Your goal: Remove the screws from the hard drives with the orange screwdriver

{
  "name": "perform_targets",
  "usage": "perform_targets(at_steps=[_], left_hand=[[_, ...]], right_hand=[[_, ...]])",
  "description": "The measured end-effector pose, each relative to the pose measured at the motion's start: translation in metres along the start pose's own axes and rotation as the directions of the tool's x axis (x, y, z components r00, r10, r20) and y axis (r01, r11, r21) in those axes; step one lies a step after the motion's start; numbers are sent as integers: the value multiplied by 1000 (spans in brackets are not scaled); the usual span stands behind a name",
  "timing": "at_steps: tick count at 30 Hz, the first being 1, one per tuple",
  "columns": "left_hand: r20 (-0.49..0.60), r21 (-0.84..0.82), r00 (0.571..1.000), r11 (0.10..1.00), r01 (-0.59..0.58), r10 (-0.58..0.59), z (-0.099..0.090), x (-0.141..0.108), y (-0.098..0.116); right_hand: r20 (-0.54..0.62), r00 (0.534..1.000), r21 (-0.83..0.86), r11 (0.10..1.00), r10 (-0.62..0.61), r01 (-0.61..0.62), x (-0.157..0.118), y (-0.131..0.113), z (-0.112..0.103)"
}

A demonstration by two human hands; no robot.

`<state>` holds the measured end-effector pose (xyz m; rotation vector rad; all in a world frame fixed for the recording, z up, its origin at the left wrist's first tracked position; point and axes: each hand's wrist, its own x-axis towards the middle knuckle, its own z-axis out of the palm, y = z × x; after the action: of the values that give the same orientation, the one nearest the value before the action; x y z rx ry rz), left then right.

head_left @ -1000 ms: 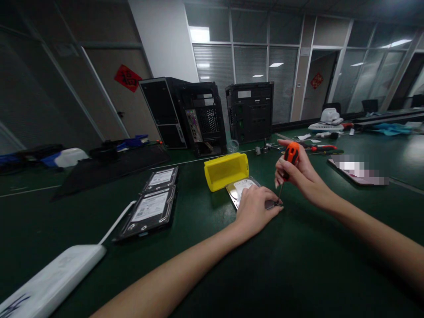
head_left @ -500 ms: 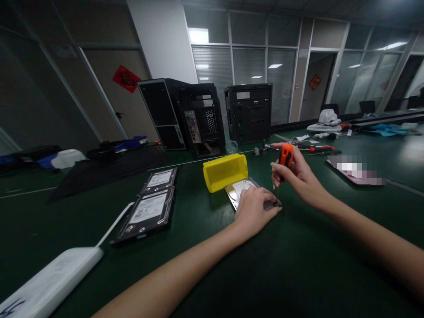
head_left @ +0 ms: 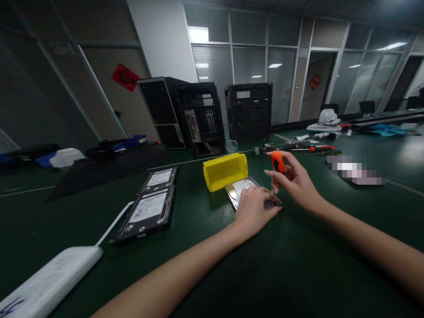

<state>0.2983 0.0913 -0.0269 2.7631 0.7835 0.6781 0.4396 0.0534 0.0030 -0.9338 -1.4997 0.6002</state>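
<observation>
A silver hard drive (head_left: 232,193) with a white label lies on the green table, partly under my left hand (head_left: 253,207). The thumb and fingers of that hand hold it near its right end. My right hand (head_left: 293,179) is closed around an orange and black screwdriver (head_left: 277,162), its handle tilted to the left above the drive's right end. Fingers hide most of the shaft, and I cannot tell whether the tip touches the drive. Just behind the drive stands a yellow open bin (head_left: 225,172), tipped so that its opening faces me.
Two more hard drives (head_left: 149,206) lie to the left, near a white power strip (head_left: 53,282) with a cord. Black computer cases (head_left: 250,112) stand at the back. Pliers and other hand tools (head_left: 321,149) lie at the back right, beyond a blurred-out flat object (head_left: 356,171).
The screwdriver's handle has moved left and tilted over, along with my right hand; its shaft showed more clearly before. My left hand and the drive have stayed in place.
</observation>
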Motion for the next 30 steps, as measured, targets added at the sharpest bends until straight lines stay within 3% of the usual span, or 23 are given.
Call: perform_targets(at_steps=[6,9,11,13,15,17,22,30], left_hand=[[-12,-34,1000,999,-16,16,2,0,-2],[-1,-50,1000,999,-10,10,1,0,-3],[3,-56,1000,998,-5,5,0,0,-2],[11,-58,1000,998,-10,11,-1,0,-3],[19,-56,1000,998,-18,19,-1,-1,-3],[20,-45,1000,999,-15,16,-1,0,-4],[31,3,1000,1000,4,-4,0,1,-4],[40,8,999,1000,2,-2,-1,1,-3]], right_hand=[[-134,986,-3,995,-104,104,3,-17,-5],[-140,989,-84,995,-55,43,5,-17,-16],[-63,998,-224,974,20,-34,5,-11,-26],[123,985,-419,906,119,-57,4,-5,-34],[324,916,-576,817,236,-7,3,-1,-41],[435,837,-650,759,331,37,1,0,-45],[475,769,-698,715,428,33,-1,-3,-46],[458,775,-732,679,436,50,-4,-3,-41]])
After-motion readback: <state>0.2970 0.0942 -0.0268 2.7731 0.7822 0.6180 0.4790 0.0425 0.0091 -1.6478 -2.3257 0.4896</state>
